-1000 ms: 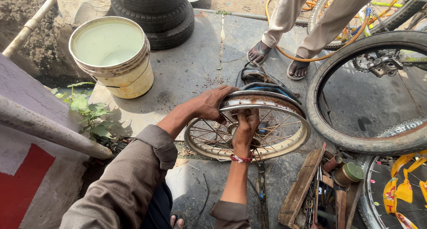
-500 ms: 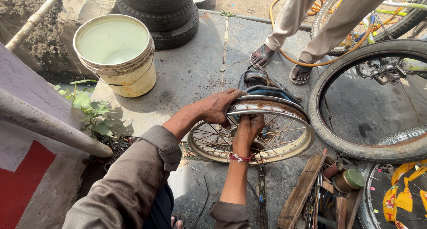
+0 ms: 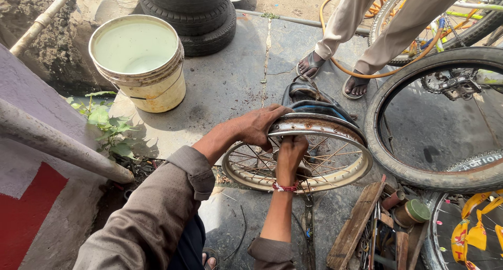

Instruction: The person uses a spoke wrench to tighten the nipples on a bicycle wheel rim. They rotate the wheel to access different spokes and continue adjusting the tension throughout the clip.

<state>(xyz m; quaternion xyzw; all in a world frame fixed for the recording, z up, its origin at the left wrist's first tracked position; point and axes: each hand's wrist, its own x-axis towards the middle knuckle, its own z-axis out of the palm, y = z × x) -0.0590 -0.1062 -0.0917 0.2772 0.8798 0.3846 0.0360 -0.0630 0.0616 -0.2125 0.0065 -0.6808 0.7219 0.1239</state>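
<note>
On the grey concrete ground (image 3: 230, 86) in front of the person stands a rusty spoked bicycle wheel rim (image 3: 319, 128), tilted towards the camera, with a dark rubber tyre or inner tube (image 3: 319, 105) bunched against its far upper edge. Left hand (image 3: 259, 126) lies over the top of the rim, its fingers curled round the metal edge; right hand (image 3: 291, 152) reaches up from below and closes on the rim's inner side among the spokes (image 3: 325, 160), a red thread (image 3: 285, 186) around its wrist. The rim looks stiff and fairly light, rough with rust rather than slippery, so the band itself seems the sound place to hold; the thin spokes would likely bend or pinch fingers, and the rubber looks soft and floppy. Counting what shows: one bare rim in hand, one large tyred bicycle wheel (image 3: 419, 170) just to the right, one cream bucket (image 3: 139, 65) full of pale water, a stack of at least three tyres (image 3: 188, 13) behind it, two sandalled feet (image 3: 335, 73) of another person, one orange hose (image 3: 367, 73), and a clutter of tools (image 3: 382, 228) beside a wooden plank (image 3: 356, 225).
</note>
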